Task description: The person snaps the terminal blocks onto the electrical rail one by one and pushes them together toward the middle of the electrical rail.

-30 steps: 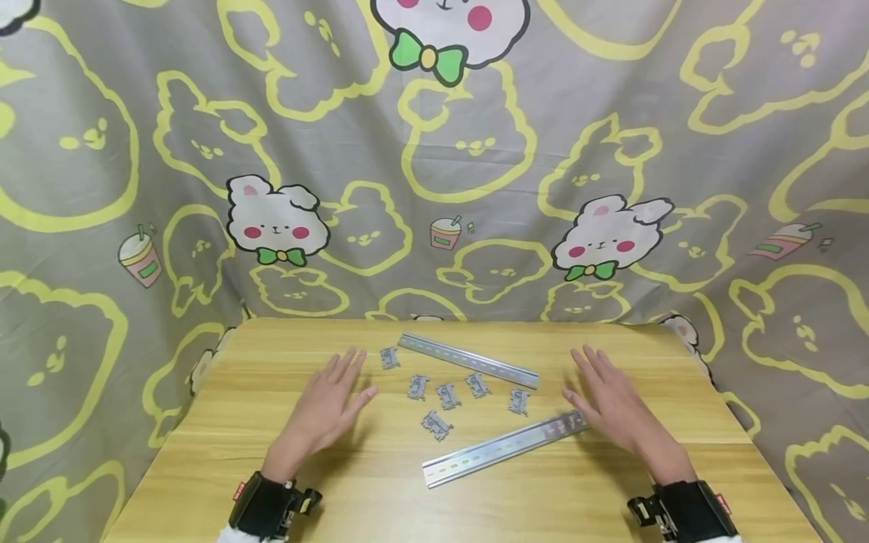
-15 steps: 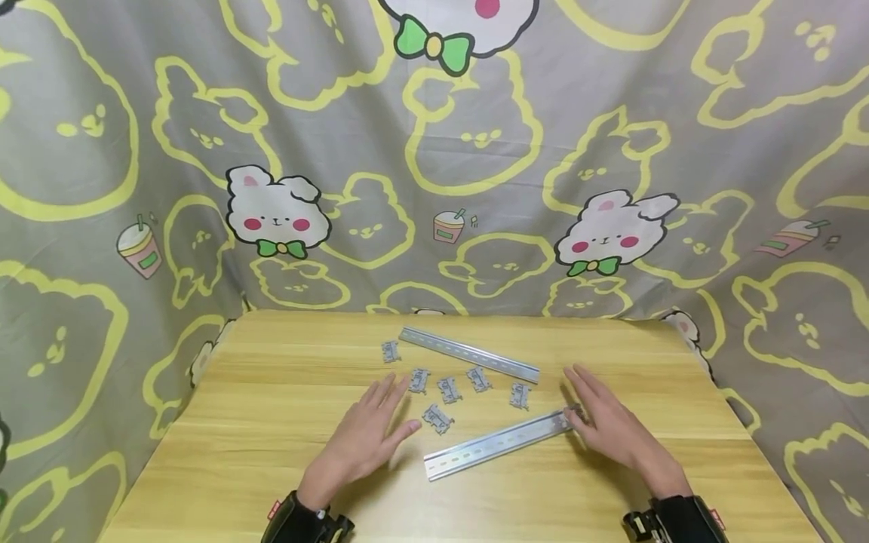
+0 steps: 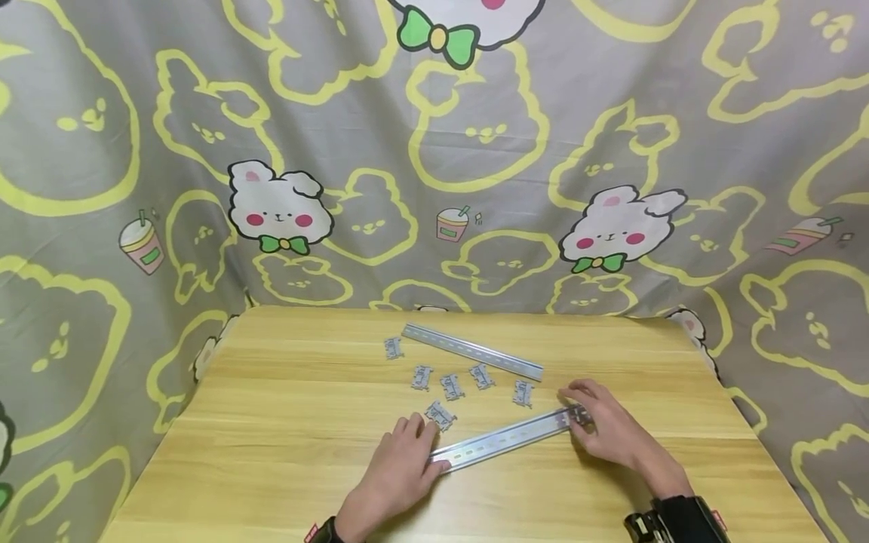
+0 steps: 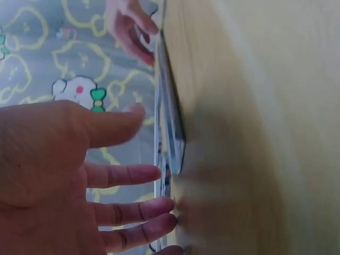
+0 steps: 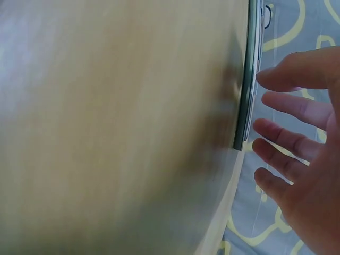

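A slotted metal DIN rail (image 3: 502,439) lies slantwise on the near part of the table. My left hand (image 3: 400,467) is at its left end, thumb at the near edge and fingers beyond the far edge. In the left wrist view those fingers (image 4: 130,210) are fairly straight, spread from the thumb around the rail end (image 4: 178,151). Over the other end hovers my right hand (image 3: 607,422); its relaxed fingers (image 5: 289,135) stand apart from the thumb, close to the rail (image 5: 246,79). A grey terminal block (image 3: 440,415) sits just beyond my left fingertips.
A second DIN rail (image 3: 471,351) lies farther back, slanting the other way. Between the rails are several more grey terminal blocks (image 3: 451,387), spread out flat. A patterned curtain (image 3: 489,151) hangs behind and beside the wooden table (image 3: 285,407).
My left hand has moved right and down to the left end of the near rail. The right hand has shifted slightly, its fingers bending over the right end. The rails and blocks stay put.
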`<state>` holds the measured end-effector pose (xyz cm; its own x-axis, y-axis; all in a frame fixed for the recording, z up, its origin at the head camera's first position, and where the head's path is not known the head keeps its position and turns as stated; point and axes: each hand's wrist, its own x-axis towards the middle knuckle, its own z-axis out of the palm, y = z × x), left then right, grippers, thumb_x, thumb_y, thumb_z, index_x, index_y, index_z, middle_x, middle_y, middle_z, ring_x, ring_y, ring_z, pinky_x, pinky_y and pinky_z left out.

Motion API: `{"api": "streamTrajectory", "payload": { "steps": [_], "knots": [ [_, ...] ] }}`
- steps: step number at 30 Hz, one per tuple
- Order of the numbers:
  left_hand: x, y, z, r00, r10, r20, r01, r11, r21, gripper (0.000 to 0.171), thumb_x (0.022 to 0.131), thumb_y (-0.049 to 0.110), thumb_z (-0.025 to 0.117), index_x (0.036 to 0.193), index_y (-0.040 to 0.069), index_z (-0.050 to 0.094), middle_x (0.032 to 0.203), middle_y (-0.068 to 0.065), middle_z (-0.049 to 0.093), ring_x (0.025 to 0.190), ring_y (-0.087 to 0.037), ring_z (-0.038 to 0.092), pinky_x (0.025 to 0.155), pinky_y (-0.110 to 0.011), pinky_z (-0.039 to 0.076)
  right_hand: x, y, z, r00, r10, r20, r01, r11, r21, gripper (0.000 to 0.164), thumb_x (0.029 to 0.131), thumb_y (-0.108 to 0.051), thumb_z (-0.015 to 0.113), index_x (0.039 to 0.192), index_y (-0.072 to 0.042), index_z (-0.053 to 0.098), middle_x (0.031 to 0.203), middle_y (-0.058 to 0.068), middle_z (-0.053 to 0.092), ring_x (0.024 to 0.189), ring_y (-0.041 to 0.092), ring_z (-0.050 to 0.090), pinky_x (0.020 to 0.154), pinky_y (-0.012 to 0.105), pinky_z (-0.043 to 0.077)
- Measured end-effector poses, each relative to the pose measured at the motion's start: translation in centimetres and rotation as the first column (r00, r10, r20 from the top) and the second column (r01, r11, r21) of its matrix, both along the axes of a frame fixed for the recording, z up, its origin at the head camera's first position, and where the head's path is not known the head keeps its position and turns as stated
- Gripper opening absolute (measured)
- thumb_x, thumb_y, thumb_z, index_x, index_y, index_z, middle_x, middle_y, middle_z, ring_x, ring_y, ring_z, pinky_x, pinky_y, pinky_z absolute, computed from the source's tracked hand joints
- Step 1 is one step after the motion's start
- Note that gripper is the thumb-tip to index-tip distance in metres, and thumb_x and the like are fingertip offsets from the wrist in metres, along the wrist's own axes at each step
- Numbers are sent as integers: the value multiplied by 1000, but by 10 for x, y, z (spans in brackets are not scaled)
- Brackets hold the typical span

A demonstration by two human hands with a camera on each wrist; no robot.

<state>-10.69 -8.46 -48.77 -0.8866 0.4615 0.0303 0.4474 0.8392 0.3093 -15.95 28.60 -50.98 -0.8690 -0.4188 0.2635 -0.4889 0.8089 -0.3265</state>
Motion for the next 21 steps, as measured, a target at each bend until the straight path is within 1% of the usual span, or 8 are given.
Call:
{"api": "streamTrajectory", "payload": {
  "steps": [6,9,12,16,18,21],
  "knots": [
    [3,12,-3,1000,-26,-10,26,1000,3,49,87,44,67,119,7,61,109,-8,55,94,-21,49,80,-40,52,-4,1,-2,999,41,-15,-41,999,-30,41,69,-1,74,109,-1,70,113,15,58,102,31,57,86,53,54],
    [4,17,-4,999,-34,-10,34,999,10,47,84,40,71,115,6,63,105,-6,54,91,-18,48,78,-36,52,-5,1,-2,998,66,-11,-67,997,-32,38,69,1,74,107,-2,71,110,12,59,97,26,59,81,47,56],
    [5,21,-6,999,-32,-10,32,999,31,41,83,30,75,112,5,63,103,-4,54,90,-17,49,79,-34,54,-5,0,-3,996,85,-3,-85,996,-31,36,70,1,74,105,-2,71,107,10,60,93,24,61,77,43,58],
    [6,23,-8,1000,-13,-14,14,997,73,33,80,18,77,108,4,64,101,-3,54,90,-16,51,79,-32,56,-5,0,-2,996,87,5,-87,996,-30,34,69,2,75,103,-2,71,105,9,61,92,24,62,76,43,58],
    [6,23,-8,1000,-11,-15,12,996,87,30,80,15,77,106,5,64,100,-2,53,89,-16,50,77,-31,56,-5,0,-1,996,84,9,-84,996,-26,34,69,2,75,102,-3,71,104,8,61,92,24,62,77,43,58],
    [5,22,-8,1000,-11,2,11,996,89,30,80,14,76,105,5,64,99,-1,53,88,-15,50,77,-30,56,-5,-1,2,995,93,33,-92,995,-26,31,69,2,75,100,-4,72,103,8,62,91,24,62,78,44,58]
  ]
}}
